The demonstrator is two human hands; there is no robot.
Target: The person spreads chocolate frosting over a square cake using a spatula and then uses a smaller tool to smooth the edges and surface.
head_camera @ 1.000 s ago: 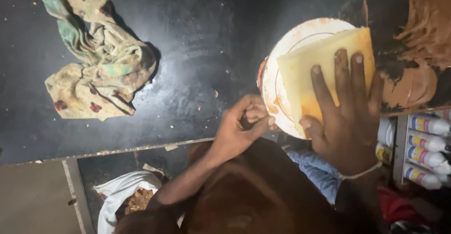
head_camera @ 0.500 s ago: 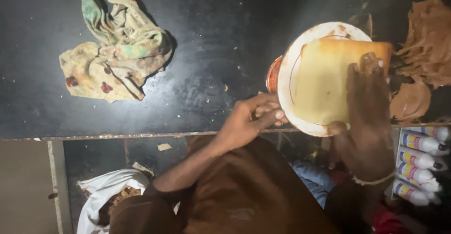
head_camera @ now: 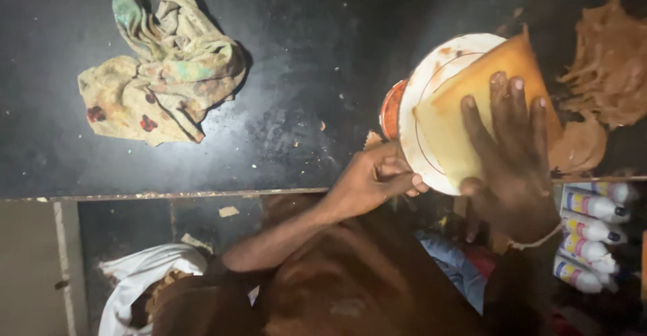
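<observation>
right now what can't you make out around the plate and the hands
- Head view: right hand covers part of the yellow sheet on the white plate.
- Left hand fingers curl under the plate rim, hidden.
- Orange thing behind the plate: mostly covered.
- Bottles: partly cut off at the right edge.

- A round white plate (head_camera: 419, 90) with a thin red line ringing its inside and an orange-red patch at its left edge is seen.
- A pale yellow flat slab with a deeper orange upper edge (head_camera: 472, 100) is shown lying across the plate.
- A crumpled cream cloth (head_camera: 162, 73) is patterned with red blotches and washed with green and teal streaks.
- The flat black worktop (head_camera: 303, 53) is speckled with pale crumbs.
- A brown ragged mass (head_camera: 603, 66) is seen at the right.
- White tubes with blue, yellow and red bands and dark caps (head_camera: 593, 225) are lined up lower right.
- A white bag (head_camera: 145, 275) is seen lower left.
- Blue fabric (head_camera: 455, 268) shows below the plate.
</observation>
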